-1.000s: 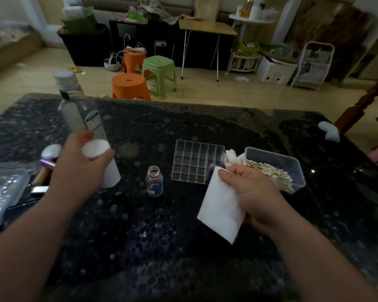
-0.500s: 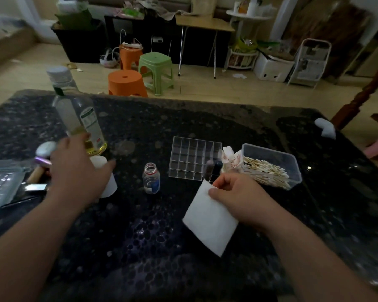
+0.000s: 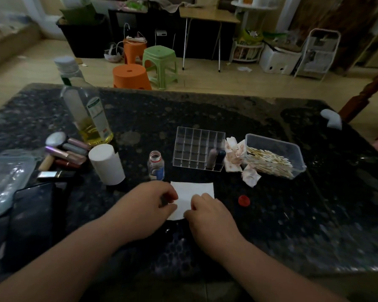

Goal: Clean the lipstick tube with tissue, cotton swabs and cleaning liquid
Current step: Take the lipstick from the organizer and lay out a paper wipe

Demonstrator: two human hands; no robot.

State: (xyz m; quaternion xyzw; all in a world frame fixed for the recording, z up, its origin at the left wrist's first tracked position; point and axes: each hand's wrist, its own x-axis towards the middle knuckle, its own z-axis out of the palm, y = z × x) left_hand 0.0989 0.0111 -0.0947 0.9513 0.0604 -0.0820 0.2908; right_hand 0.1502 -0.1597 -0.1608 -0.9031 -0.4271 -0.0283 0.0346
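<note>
**Both hands now on the tissue**

A second ago the left hand [image 3: 148, 205] was up by the white roll [image 3: 107, 164], and the right hand [image 3: 207, 216] held the tissue [image 3: 192, 192] up in the air by itself. Now the left hand has let go of the roll and come to the middle. The tissue has come down low over the dark worktop [image 3: 292, 214], and both hands pinch it, the left on its left edge and the right on its near edge. The fingers of both hands are curled in small and tight on the sheet.

I think the sheet is being folded or made flat, so it is ready for wiping. No cleaning has begun on a tube yet.

The lipstick tubes [image 3: 68, 153] lie in a little pile at the left, beside the big bottle [image 3: 87, 114] with yellow liquid. Two more stand in the clear box [image 3: 196, 147]. No hand touches any of them.

The small open bottle [image 3: 155, 165] stands just behind the tissue, and its red cap [image 3: 244, 200] lies off to the right. The cotton swabs [image 3: 268, 162] sit in their tub, with used, stained tissues [image 3: 236, 158] beside it.

Next the tissue may need some liquid, and then a tube.
</note>
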